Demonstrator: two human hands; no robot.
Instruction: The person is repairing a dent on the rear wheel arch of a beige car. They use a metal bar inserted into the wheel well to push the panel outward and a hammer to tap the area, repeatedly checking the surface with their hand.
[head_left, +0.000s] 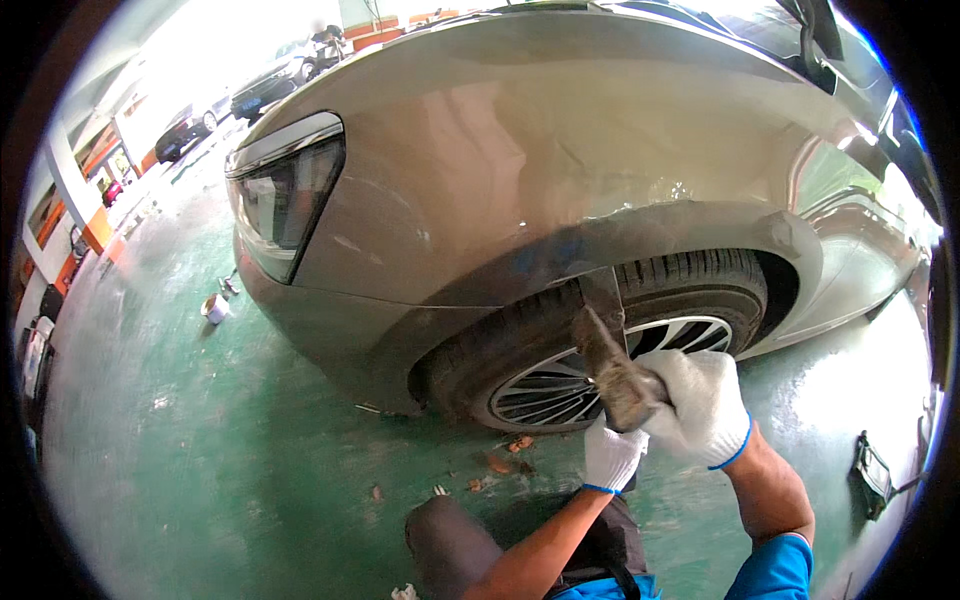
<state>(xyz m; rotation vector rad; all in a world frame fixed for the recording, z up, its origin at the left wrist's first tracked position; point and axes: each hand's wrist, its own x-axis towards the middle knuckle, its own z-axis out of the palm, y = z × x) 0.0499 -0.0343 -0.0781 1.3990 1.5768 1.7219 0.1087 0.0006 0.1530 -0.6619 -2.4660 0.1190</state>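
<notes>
My right hand (pixel 708 405), in a white knit glove with a blue cuff, is closed around the handle of a hammer. The worn, brownish hammer head (pixel 622 385) is smeared by motion and tapers up toward the wheel arch. Just below it my left hand (pixel 612 456), gloved the same way, is closed; what it grips is mostly hidden. A flat grey metal piece (pixel 604 292) stands against the wheel arch edge, its lower end behind the hammer. Scuffs and chipped paint mark the bronze fender (pixel 470 190) above the tyre (pixel 690 275).
A headlight (pixel 290 200) sits at the car's left end. On the green floor (pixel 220 430) are a white roll (pixel 214 309), dry leaves (pixel 500 463) near the wheel, and a dark frame-like object (pixel 873 475) at right. Other cars (pixel 265 85) stand far left.
</notes>
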